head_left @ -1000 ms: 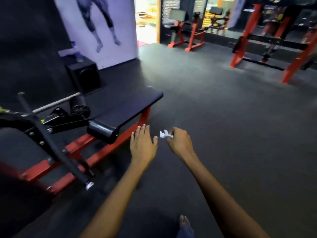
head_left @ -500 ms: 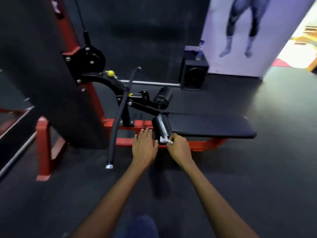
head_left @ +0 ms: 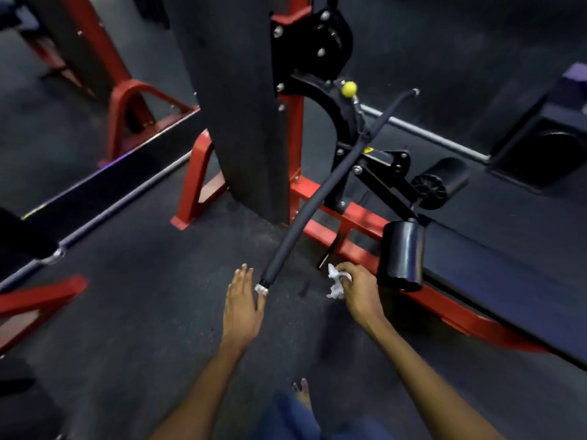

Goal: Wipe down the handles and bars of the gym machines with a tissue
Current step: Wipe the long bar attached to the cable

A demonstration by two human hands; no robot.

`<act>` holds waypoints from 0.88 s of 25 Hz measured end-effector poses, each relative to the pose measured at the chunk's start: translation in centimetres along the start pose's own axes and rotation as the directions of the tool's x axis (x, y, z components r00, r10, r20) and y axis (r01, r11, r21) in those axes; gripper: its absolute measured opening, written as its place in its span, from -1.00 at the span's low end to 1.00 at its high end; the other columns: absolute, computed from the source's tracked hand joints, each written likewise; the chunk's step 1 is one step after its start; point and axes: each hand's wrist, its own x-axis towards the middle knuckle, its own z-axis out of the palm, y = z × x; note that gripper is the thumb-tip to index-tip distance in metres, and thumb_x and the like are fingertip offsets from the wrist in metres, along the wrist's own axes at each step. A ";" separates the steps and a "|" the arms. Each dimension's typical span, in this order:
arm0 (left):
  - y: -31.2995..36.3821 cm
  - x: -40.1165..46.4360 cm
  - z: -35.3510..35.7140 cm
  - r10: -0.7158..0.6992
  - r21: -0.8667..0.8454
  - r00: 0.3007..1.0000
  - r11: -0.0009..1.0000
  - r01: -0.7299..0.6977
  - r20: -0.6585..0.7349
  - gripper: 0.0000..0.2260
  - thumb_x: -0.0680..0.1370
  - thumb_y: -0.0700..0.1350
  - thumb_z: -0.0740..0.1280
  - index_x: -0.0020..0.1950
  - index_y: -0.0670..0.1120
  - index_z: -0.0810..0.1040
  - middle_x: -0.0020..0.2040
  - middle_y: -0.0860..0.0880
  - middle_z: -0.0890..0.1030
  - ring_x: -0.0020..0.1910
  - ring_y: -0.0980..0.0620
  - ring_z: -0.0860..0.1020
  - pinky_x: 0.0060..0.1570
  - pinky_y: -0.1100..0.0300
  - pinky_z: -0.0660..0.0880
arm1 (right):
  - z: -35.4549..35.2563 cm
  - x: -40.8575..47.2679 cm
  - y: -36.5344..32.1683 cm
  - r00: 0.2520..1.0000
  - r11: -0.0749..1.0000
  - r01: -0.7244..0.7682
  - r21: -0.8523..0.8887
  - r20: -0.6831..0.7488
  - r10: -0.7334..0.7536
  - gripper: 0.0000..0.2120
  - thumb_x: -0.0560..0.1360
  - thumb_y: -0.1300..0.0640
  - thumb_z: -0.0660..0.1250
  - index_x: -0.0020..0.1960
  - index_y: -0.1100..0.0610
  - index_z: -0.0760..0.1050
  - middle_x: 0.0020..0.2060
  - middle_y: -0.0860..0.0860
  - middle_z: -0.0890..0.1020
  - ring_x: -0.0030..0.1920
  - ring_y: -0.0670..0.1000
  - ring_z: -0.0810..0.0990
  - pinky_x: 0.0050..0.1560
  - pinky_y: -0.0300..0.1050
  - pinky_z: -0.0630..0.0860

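With the crumpled tissue pinched in your right hand, just right of the padded bar, you look about to start on that bar's near end. Your left hand has its fingers straight and released, lying just beside the bar's metal end cap; whether they touch it I cannot tell. Steady the bar near the cap with that hand, wrap the tissue round the foam sleeve and draw it along the bar's length, turning as you go so the underside is covered too. Beyond the bar stand the red frame and a black roller pad, with a bench pad further right. Under the bar lies dark speckled rubber floor. Left of the bar, a wall mirror reflects more red frames.
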 end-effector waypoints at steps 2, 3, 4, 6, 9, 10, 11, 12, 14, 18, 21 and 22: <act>-1.6 0.6 1.2 0.007 -0.013 0.999 1.000 -0.007 0.033 -0.46 0.61 -0.07 0.26 0.53 -0.20 0.18 0.56 -0.07 0.11 0.55 -0.04 0.09 0.51 0.07 0.02 | 1.4 2.0 0.9 1.000 0.999 0.009 -0.043 -0.017 -0.010 -0.75 0.50 0.40 0.19 0.01 0.22 0.61 -0.04 0.14 0.52 -0.17 0.07 0.61 -0.05 -0.05 0.59; -1.7 1.1 1.7 0.040 -0.022 0.998 0.999 -0.039 0.054 -0.42 0.60 -0.05 0.27 0.54 -0.18 0.14 0.56 -0.04 0.08 0.55 0.01 0.05 0.52 0.07 0.01 | 1.7 2.8 0.6 0.999 0.998 0.029 -0.058 -0.033 -0.030 -0.79 0.51 0.35 0.23 0.05 0.24 0.60 0.00 0.13 0.50 -0.10 0.04 0.59 0.04 -0.16 0.52; -1.6 1.6 2.1 0.061 -0.030 0.996 0.998 -0.059 0.072 -0.39 0.60 -0.02 0.29 0.56 -0.16 0.11 0.56 -0.01 0.03 0.54 0.05 0.01 0.52 0.08 -0.01 | 2.3 3.9 0.4 0.997 0.994 0.071 -0.088 -0.030 -0.074 -0.80 0.53 0.30 0.25 0.09 0.24 0.59 0.04 0.13 0.49 -0.03 0.03 0.56 0.09 -0.28 0.42; -1.6 3.1 3.4 0.055 -0.043 0.994 0.998 -0.052 0.093 -0.32 0.57 0.01 0.33 0.57 -0.14 0.06 0.56 0.03 -0.01 0.53 0.10 -0.04 0.51 0.12 -0.06 | 4.0 6.4 -0.6 0.977 0.963 0.213 -0.168 0.024 -0.212 -0.76 0.55 0.26 0.21 0.16 0.23 0.54 0.12 0.18 0.48 0.11 0.09 0.48 0.09 -0.34 0.30; -1.4 4.6 5.3 -0.031 -0.143 0.994 0.989 0.046 0.105 -0.28 0.52 -0.12 0.42 0.56 -0.16 0.09 0.51 0.07 0.09 0.52 0.07 0.07 0.46 0.23 0.00 | 7.8 7.1 -1.9 0.809 0.803 0.557 -0.214 0.360 -0.465 -0.71 0.59 0.19 0.12 0.24 0.22 0.47 0.13 0.11 0.47 0.17 0.10 0.41 0.09 -0.28 0.31; -1.5 4.8 5.7 -0.087 -0.207 0.990 0.972 0.110 0.115 -0.31 0.53 -0.19 0.40 0.56 -0.14 0.11 0.50 0.06 0.17 0.50 0.04 0.18 0.42 0.27 0.09 | 8.9 6.6 -1.7 0.650 0.669 0.716 -0.200 0.542 -0.534 -0.70 0.59 0.22 0.11 0.26 0.24 0.45 0.14 0.13 0.47 0.18 0.12 0.40 0.15 -0.15 0.33; -1.5 4.8 5.9 -0.129 -0.244 0.982 0.956 0.161 0.139 -0.35 0.54 -0.23 0.37 0.56 -0.11 0.14 0.48 0.01 0.26 0.46 0.01 0.29 0.38 0.27 0.19 | 9.2 7.2 -1.0 0.505 0.540 0.822 -0.182 0.672 -0.542 -0.70 0.57 0.27 0.11 0.26 0.27 0.45 0.16 0.19 0.47 0.18 0.18 0.41 0.17 0.00 0.36; -1.4 4.8 5.9 -0.147 -0.248 0.978 0.952 0.180 0.148 -0.38 0.56 -0.24 0.35 0.56 -0.08 0.15 0.48 -0.04 0.32 0.42 -0.01 0.34 0.37 0.22 0.26 | 8.9 8.8 -0.4 0.432 0.459 0.873 -0.164 0.698 -0.571 -0.71 0.55 0.30 0.12 0.22 0.30 0.47 0.14 0.23 0.48 0.16 0.21 0.42 0.16 0.10 0.37; -1.4 4.7 6.1 -0.142 -0.222 0.981 0.960 0.169 0.131 -0.42 0.58 -0.20 0.32 0.55 -0.04 0.16 0.48 -0.08 0.33 0.41 -0.02 0.35 0.41 0.11 0.28 | 7.2 13.9 0.1 0.634 0.619 0.750 -0.231 0.518 -0.574 -0.77 0.53 0.26 0.17 0.08 0.26 0.56 0.04 0.21 0.54 0.08 0.16 0.49 0.18 0.06 0.41; -0.8 4.5 6.3 -0.124 -0.205 0.989 0.969 0.138 0.081 -0.42 0.60 -0.19 0.29 0.57 -0.06 0.11 0.54 -0.05 0.20 0.51 0.01 0.18 0.47 0.15 0.11 | 6.7 16.3 0.5 0.895 0.844 0.442 -0.304 0.087 -0.438 -0.85 0.55 0.17 0.18 -0.01 0.07 0.52 -0.13 0.03 0.54 -0.11 0.01 0.51 -0.08 -0.04 0.45; -0.9 4.4 6.3 -0.124 -0.199 0.987 0.970 0.142 0.097 -0.39 0.59 -0.20 0.31 0.57 -0.08 0.09 0.56 -0.08 0.16 0.53 0.02 0.13 0.47 0.19 0.08 | 10.2 10.7 2.1 0.544 0.558 0.815 -0.155 0.536 -0.645 -0.73 0.57 0.14 0.12 0.17 0.19 0.49 0.08 0.09 0.53 0.09 0.10 0.53 0.00 0.08 0.57; -1.0 4.4 6.3 -0.122 -0.202 0.987 0.969 0.142 0.105 -0.39 0.59 -0.20 0.31 0.57 -0.09 0.10 0.55 -0.10 0.17 0.53 0.01 0.13 0.47 0.18 0.08 | 10.2 11.2 2.7 0.362 0.347 0.927 -0.142 0.586 -0.725 -0.73 0.55 0.18 0.15 0.17 0.23 0.50 0.12 0.12 0.54 0.14 0.13 0.52 0.09 0.09 0.55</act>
